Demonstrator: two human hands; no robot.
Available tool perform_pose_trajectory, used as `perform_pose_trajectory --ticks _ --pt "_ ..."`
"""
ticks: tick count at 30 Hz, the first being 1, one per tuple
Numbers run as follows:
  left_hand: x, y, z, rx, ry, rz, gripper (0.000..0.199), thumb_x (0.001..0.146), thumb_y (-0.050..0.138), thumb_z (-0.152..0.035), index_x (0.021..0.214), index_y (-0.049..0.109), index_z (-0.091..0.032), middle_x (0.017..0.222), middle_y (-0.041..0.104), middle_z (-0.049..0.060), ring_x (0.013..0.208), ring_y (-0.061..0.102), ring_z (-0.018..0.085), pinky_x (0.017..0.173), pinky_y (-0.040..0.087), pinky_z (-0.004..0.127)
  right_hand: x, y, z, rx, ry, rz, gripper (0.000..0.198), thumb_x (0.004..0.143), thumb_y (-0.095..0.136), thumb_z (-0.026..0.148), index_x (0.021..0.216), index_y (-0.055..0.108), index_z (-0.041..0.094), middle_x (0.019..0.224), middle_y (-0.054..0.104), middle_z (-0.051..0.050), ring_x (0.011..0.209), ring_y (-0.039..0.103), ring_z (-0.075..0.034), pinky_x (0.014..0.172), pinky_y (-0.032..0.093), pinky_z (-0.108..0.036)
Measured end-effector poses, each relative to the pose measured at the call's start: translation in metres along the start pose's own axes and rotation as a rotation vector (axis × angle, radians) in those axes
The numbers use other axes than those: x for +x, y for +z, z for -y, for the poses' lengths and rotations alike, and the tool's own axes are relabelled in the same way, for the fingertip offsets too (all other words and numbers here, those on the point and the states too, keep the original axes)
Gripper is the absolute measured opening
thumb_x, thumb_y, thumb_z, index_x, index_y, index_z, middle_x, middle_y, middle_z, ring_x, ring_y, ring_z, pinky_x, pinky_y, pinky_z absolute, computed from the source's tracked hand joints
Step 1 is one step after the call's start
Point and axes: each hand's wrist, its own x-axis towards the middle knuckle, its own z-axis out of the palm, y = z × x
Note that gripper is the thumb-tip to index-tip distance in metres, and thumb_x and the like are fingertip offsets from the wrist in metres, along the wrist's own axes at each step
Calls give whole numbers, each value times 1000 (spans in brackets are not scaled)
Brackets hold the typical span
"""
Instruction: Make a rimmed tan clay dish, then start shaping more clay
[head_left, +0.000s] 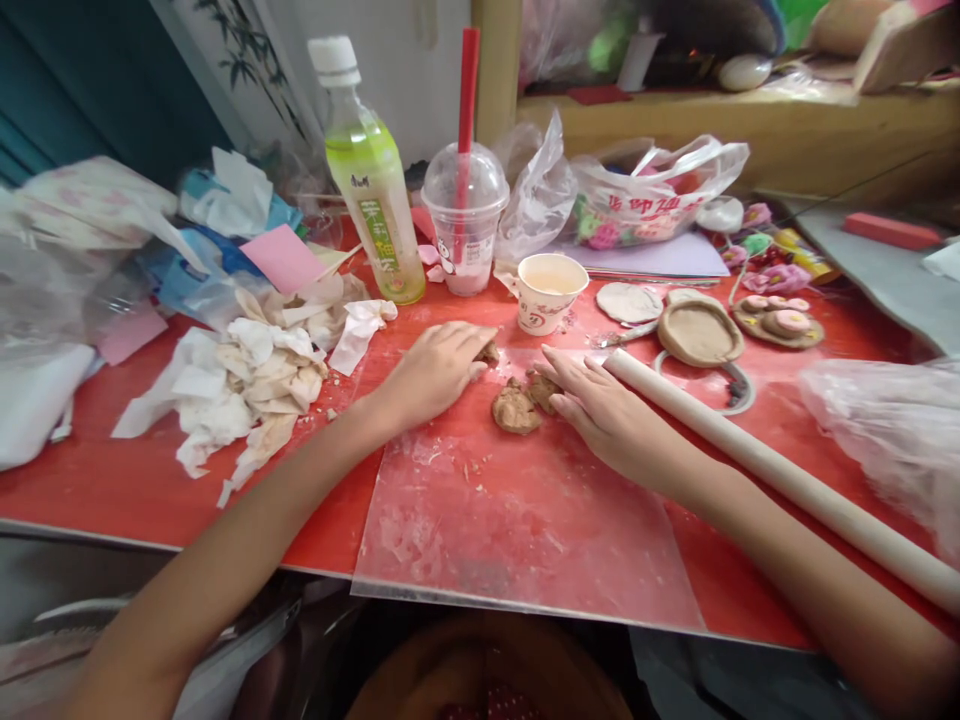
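Observation:
My left hand (439, 372) is closed around a small lump of brown clay (490, 353), which shows between its fingertips and thumb. My right hand (607, 412) has its fingers stretched out, and they touch a second brown clay lump (541, 392). Directly left of that lump, and against it, lies a larger clay lump (515, 410) that neither hand holds. Under the lumps is a clear plastic sheet (480, 540) with clay smears and crumbs. A pale rolling rod (750, 450) slants beside my right forearm.
A paper cup (550, 292), a lidded cup with red straw (465, 225) and a green drink bottle (379, 200) stand behind my hands. Crumpled tissues (255, 385) lie left. A shallow clay dish (701, 332) and decorated clay piece (780, 320) sit right, near plastic bags (892, 420).

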Motion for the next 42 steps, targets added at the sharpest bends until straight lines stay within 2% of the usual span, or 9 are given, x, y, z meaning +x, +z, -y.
perform_pose_trajectory --ticks 3,7,10,14,18,22,29,34,42 --pt "2 9 -6 -14 3 -18 32 93 42 -26 120 52 -12 117 59 10 111 50 21 97 38 36 -1 3 0 -10 -20 -9 52 97 27 38 143 30 14 144 41 -15 134 37 -25 110 27 -53" --pt "1 3 -9 -71 -46 -84 35 96 31 -20 124 49 -10 108 62 11 102 54 20 92 40 36 -2 4 0 -46 -35 -26 54 96 29 39 143 29 13 144 41 -15 134 36 -26 112 23 -54" --pt "2 -5 -15 -366 -213 -101 34 96 30 -22 121 51 -12 103 64 8 90 58 15 86 44 32 -2 1 3 -38 -28 -62 53 96 31 38 141 34 11 142 44 -14 133 39 -25 112 26 -51" --pt "4 -15 -27 -843 -382 7 29 93 41 -31 111 56 -15 92 65 4 73 59 10 71 49 26 -3 -5 11 15 7 -176 44 95 36 36 134 45 18 134 54 -9 125 49 -24 104 40 -47" --pt "3 -23 -39 -1229 -454 84 32 90 42 -21 120 52 -12 108 62 10 92 62 15 71 52 25 -4 -11 15 39 10 -232 37 95 39 32 128 51 20 127 60 -7 117 56 -23 98 46 -42" --pt "1 -26 -44 -1451 -463 106 34 91 40 -20 124 49 -14 115 60 11 99 60 15 75 52 26 -4 -12 15 44 15 -233 36 95 40 31 126 54 20 125 61 -7 115 57 -22 97 47 -40" --pt "1 -24 -37 -1464 -524 -79 18 81 63 -30 84 62 -12 74 62 1 59 52 5 55 43 17 -4 -12 11 30 0 -258 35 94 42 32 122 56 16 121 63 -9 112 58 -22 94 48 -41" --pt "0 -28 -31 -1413 -496 -177 15 82 61 -27 78 61 -12 67 59 1 54 50 6 49 38 17 -4 -13 11 14 -22 -275 34 94 43 31 122 55 16 121 64 -10 112 59 -23 93 49 -42" --pt "-2 -25 -33 -1252 -501 -142 18 85 54 -26 73 59 -13 63 57 0 52 46 5 47 33 18 -3 -11 9 -9 -35 -267 33 94 44 29 122 55 17 120 64 -9 111 59 -22 93 49 -42"
